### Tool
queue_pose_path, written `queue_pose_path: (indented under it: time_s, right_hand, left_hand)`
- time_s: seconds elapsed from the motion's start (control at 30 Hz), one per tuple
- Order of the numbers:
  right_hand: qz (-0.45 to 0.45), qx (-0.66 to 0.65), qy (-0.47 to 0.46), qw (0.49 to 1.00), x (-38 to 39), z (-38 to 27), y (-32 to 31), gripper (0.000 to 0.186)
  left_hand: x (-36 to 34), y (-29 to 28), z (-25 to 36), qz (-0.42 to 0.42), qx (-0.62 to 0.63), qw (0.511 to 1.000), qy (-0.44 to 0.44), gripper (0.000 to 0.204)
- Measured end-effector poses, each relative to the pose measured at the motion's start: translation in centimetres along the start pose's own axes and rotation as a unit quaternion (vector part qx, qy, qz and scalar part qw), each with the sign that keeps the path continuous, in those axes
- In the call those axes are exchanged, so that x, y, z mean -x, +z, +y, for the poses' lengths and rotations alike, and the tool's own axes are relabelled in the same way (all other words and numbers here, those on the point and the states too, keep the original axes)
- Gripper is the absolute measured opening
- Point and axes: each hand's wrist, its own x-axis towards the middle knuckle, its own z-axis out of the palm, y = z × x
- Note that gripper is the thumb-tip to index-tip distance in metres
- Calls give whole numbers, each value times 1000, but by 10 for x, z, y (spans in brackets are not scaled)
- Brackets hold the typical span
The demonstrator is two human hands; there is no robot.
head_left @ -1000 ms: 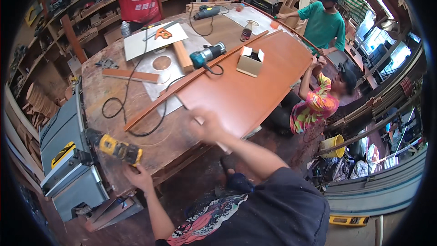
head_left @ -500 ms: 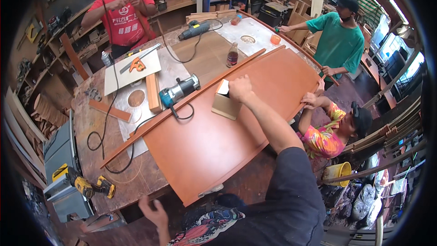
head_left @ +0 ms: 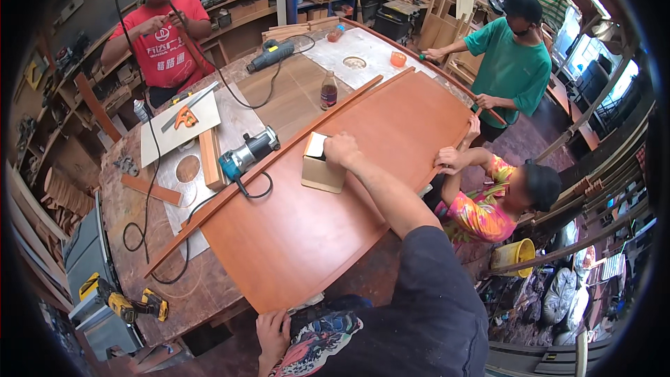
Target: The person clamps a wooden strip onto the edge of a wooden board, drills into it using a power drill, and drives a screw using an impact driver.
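A large orange-brown panel [head_left: 293, 237] lies across the worktable. At its near left corner, the fingers of my left hand [head_left: 273, 333] are curled against the edge. My right arm stretches over the panel, and my right hand [head_left: 342, 148] is closed at the open top of a small cardboard box [head_left: 323, 174] with a white flap; the fingertips are hidden there. Left of the box, a teal and black trim router [head_left: 246, 155] rests by the long wooden strip [head_left: 279, 160] along the panel's far side.
A dark bottle [head_left: 329, 91], heat gun [head_left: 271, 56], orange clamp [head_left: 185, 117] and yellow drill [head_left: 122, 304] are on the table [head_left: 115, 237]. Loose cords cross its left part. One co-worker grips the panel's right edge; another, in green [head_left: 513, 63], holds a long strip. A third stands beyond the table.
My left hand has moved from beside the panel, fingers spread, to its near left corner, where they curl. My right hand stays at the box. The whole view has shifted slightly.
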Motion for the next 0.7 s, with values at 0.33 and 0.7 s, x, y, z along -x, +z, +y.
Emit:
queue_pose_path:
  time_s: [0.33,0.7]
  right_hand:
    - [-9,19,-40,999,0,5,1,33]
    - [2,23,-58,998,3,9,3,27]
  left_hand:
    - [26,-4,-15,45,-45,998,-22,35]
    - [56,6,-12,109,234,910,-324,33]
